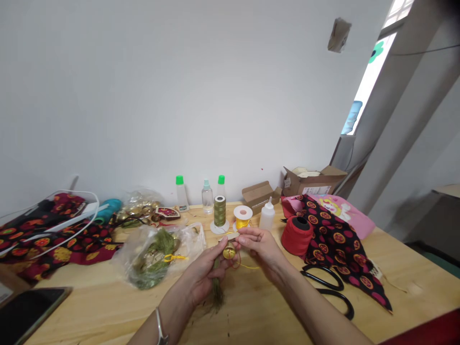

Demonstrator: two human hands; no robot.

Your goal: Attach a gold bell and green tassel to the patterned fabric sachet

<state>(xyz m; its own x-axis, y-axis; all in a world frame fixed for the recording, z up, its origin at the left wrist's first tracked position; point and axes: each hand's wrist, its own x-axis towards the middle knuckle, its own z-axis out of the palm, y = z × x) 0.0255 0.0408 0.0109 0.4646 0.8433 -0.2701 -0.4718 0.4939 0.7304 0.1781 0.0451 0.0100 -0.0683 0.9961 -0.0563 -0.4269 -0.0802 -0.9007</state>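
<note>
My left hand (203, 278) is closed around a green tassel (217, 292) topped by a small gold bell (229, 252). My right hand (259, 245) pinches a yellow cord (247, 266) just above the bell, next to a pale strip whose nature I cannot make out. Both hands meet above the wooden table (251, 306), near its middle. Behind them stand a green thread spool (219, 211) and a yellow cord spool (243, 216).
A clear plastic bag of green tassels (158, 254) lies left of my hands. A red thread cone (297, 235), patterned black cloth (338, 249) and black scissors (328, 287) are to the right. Small bottles (206, 196), cardboard boxes (312, 181) and a dark tablet (28, 314) line the edges.
</note>
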